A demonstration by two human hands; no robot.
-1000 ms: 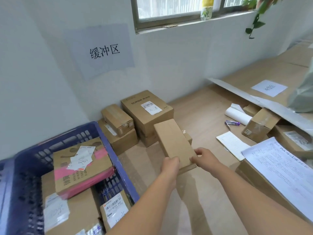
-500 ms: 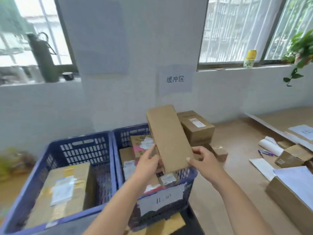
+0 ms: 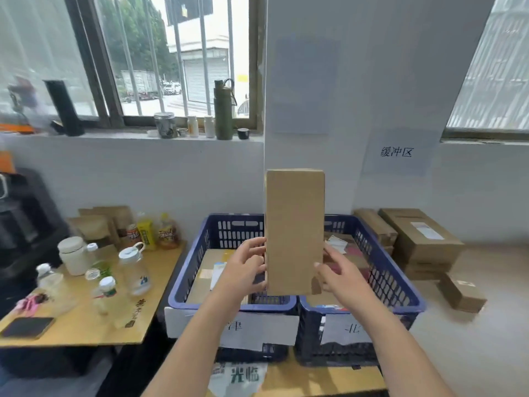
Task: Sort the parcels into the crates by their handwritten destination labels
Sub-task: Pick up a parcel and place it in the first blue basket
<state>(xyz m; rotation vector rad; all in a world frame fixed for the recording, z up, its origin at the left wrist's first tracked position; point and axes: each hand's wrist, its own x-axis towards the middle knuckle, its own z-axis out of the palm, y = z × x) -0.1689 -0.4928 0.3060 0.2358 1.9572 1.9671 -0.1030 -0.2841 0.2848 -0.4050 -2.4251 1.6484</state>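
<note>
I hold a long plain brown parcel (image 3: 294, 230) upright in front of me, its blank face toward the camera. My left hand (image 3: 246, 267) grips its lower left edge and my right hand (image 3: 335, 270) grips its lower right edge. The parcel hangs above the gap between two blue crates. The left crate (image 3: 183, 285) holds a flat brown box with labels. The right crate (image 3: 400, 285) holds several parcels. White paper labels with handwritten characters are on the crates' front walls, partly hidden by my arms.
A stack of brown boxes (image 3: 420, 242) stands against the wall right of the crates, with a small box (image 3: 461, 293) on the floor. At left, a low wooden table (image 3: 83, 325) carries bottles, jars and a phone. A windowsill with a green flask runs behind.
I lifted the parcel from over the floor boxes and swung it left to over the crates, turning it upright. The view has turned left and both crates now sit in front.
</note>
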